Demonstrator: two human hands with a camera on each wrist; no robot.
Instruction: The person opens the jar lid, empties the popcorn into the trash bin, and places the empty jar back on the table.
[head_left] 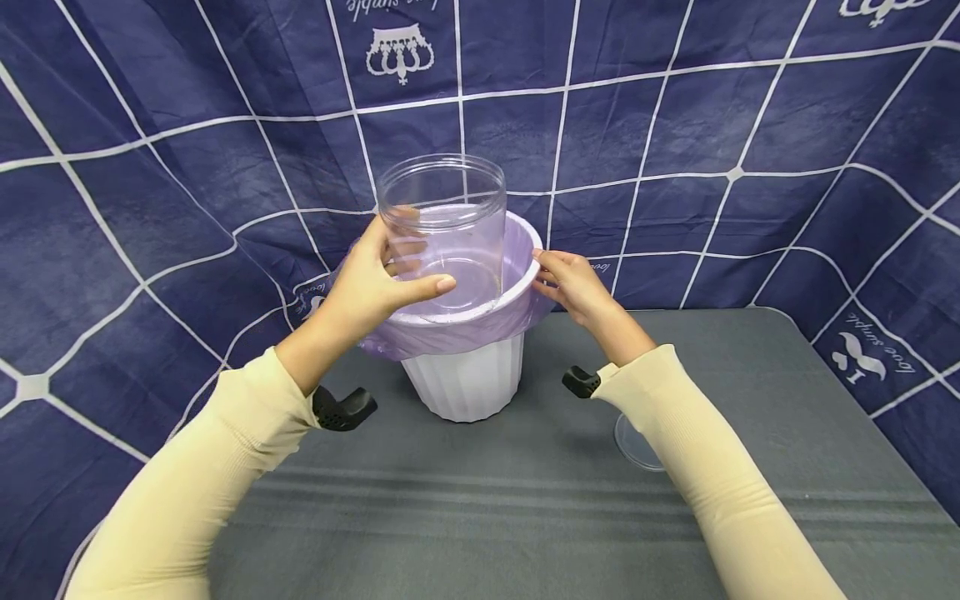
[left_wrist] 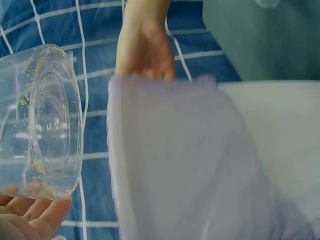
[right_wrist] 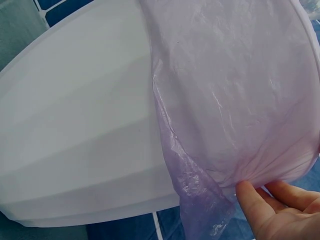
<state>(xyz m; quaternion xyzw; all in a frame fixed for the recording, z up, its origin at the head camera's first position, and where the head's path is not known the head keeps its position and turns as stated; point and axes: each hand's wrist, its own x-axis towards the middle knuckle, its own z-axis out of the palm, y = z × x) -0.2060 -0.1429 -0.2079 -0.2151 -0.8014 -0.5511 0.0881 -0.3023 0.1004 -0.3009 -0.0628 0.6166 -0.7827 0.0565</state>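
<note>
My left hand (head_left: 363, 275) grips a clear plastic jar (head_left: 480, 242) from its left side, fingers and thumb spread round the wall. Uncapped, the jar stands upright just above the bin's mouth in the head view. Yellowish crumbs (left_wrist: 37, 166) cling inside near its base in the left wrist view. Below is a white ribbed trash bin (head_left: 467, 383), lined with a thin purple trash bag (head_left: 465, 337) folded over the rim. On the right, my right hand (head_left: 573, 285) pinches the bin's rim, its fingertips (right_wrist: 246, 190) against the gathered bag.
A clear round lid (head_left: 637, 446) lies on the grey tabletop (head_left: 465, 517), partly hidden by the right sleeve. Behind and at both sides hangs a dark blue cloth (head_left: 637, 125) with white grid lines, close to the bin's back.
</note>
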